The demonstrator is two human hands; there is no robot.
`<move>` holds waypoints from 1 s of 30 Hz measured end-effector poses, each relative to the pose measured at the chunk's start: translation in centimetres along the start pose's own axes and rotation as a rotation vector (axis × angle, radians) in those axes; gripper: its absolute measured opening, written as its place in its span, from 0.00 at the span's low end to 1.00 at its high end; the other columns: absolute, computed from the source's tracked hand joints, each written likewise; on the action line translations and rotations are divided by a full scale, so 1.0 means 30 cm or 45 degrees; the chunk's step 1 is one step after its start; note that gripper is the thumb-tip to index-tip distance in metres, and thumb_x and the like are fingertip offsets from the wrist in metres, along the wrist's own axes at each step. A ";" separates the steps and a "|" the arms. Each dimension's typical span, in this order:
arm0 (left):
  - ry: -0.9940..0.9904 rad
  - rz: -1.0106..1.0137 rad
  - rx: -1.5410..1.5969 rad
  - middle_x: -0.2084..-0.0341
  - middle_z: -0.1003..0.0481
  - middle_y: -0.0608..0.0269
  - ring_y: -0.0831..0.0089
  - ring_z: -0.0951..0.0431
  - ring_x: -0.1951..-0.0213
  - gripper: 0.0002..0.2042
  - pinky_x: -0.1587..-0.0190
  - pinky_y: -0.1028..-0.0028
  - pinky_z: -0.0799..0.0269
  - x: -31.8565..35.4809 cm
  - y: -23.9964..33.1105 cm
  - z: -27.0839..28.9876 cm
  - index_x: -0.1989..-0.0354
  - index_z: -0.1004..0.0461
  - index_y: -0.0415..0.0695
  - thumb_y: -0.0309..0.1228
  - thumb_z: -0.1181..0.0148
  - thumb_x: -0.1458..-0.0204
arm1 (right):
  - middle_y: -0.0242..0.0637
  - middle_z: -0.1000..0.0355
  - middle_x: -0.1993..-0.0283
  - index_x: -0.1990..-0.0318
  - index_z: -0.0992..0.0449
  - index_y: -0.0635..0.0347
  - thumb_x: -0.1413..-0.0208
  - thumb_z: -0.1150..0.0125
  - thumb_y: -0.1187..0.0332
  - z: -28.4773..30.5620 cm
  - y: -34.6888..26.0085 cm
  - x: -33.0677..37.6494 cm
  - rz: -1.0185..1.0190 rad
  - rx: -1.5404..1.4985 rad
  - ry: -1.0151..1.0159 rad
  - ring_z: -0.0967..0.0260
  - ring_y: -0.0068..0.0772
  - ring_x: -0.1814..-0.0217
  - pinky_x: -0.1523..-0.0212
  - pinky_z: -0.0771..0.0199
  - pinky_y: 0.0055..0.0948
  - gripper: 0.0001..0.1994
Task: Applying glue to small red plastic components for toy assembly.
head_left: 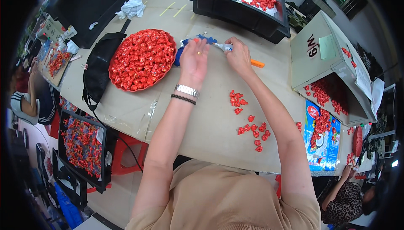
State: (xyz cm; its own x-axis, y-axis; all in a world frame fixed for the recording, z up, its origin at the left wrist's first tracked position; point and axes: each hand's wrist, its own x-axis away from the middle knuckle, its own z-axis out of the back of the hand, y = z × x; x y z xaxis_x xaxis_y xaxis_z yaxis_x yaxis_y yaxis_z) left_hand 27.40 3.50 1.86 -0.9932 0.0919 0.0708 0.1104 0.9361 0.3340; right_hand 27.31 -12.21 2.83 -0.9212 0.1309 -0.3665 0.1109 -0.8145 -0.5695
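My left hand [194, 62] is raised over the table, palm towards me, its fingers close together and a small red piece [196, 40] at the fingertips. My right hand [240, 56] grips a slim white tube with blue markings [225, 47], its narrow end pointing left towards the other hand. Behind the fingertips lies something blue with a jagged outline [206, 39]; its kind is unclear. An orange stick-like handle [257, 63] lies just right of my right wrist. Loose red moulded pieces [237, 99] are scattered between my forearms.
A red scalloped bowl [173, 68] heaped with red pieces stands left, beside a black bag [101, 57]. Black bins [235, 15] stand at the back. At right are an open-fronted box [332, 40] and a blue packet [311, 146]. Other people work on both sides.
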 end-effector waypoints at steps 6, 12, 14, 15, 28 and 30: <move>0.104 0.049 -0.096 0.61 0.33 0.54 0.61 0.34 0.53 0.10 0.40 0.62 0.38 -0.145 0.021 0.010 0.61 0.33 0.38 0.34 0.49 0.40 | 0.50 0.28 0.59 0.61 0.27 0.62 0.56 0.47 0.79 -0.005 -0.015 0.025 0.011 0.004 0.020 0.31 0.56 0.55 0.55 0.32 0.47 0.12; 0.169 0.124 -0.213 0.53 0.40 0.49 0.55 0.40 0.48 0.12 0.38 0.59 0.41 -0.139 0.024 0.009 0.57 0.35 0.36 0.34 0.51 0.39 | 0.50 0.27 0.58 0.61 0.27 0.63 0.59 0.43 0.78 0.024 -0.003 0.046 -0.022 -0.001 0.015 0.29 0.53 0.57 0.55 0.32 0.43 0.13; 0.166 0.146 -0.199 0.49 0.41 0.48 0.52 0.44 0.42 0.12 0.35 0.58 0.47 -0.149 0.027 0.030 0.56 0.36 0.35 0.33 0.51 0.39 | 0.50 0.27 0.58 0.61 0.27 0.63 0.58 0.43 0.78 0.041 -0.004 0.053 -0.034 -0.004 0.018 0.29 0.52 0.58 0.55 0.32 0.43 0.13; 0.169 0.150 -0.201 0.51 0.41 0.48 0.53 0.42 0.44 0.12 0.37 0.58 0.44 -0.154 0.028 0.030 0.57 0.36 0.36 0.34 0.51 0.39 | 0.48 0.26 0.59 0.61 0.27 0.63 0.58 0.42 0.78 0.049 -0.002 0.055 -0.064 0.003 0.026 0.29 0.49 0.59 0.56 0.31 0.41 0.13; -0.086 0.178 -0.381 0.67 0.30 0.64 0.68 0.31 0.60 0.13 0.62 0.73 0.35 -0.017 0.071 -0.045 0.63 0.32 0.45 0.42 0.54 0.38 | 0.37 0.29 0.61 0.54 0.33 0.63 0.50 0.45 0.78 0.321 -0.062 0.263 -0.583 -1.002 -0.086 0.28 0.26 0.65 0.68 0.33 0.24 0.14; -0.215 0.235 -0.292 0.71 0.31 0.66 0.71 0.33 0.66 0.14 0.64 0.74 0.36 0.043 0.060 -0.058 0.64 0.32 0.47 0.44 0.54 0.39 | 0.38 0.30 0.60 0.53 0.34 0.64 0.49 0.46 0.78 0.386 -0.079 0.313 -0.534 -1.086 -0.055 0.28 0.28 0.64 0.67 0.32 0.25 0.14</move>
State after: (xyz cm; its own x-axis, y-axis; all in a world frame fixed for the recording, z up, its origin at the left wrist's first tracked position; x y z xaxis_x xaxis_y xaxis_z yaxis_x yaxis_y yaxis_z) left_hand 26.39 4.72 4.18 -0.9456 0.3253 -0.0004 0.2748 0.7996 0.5339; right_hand 14.07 -15.59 9.28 -0.9587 0.2842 0.0078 -0.0129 -0.0163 -0.9998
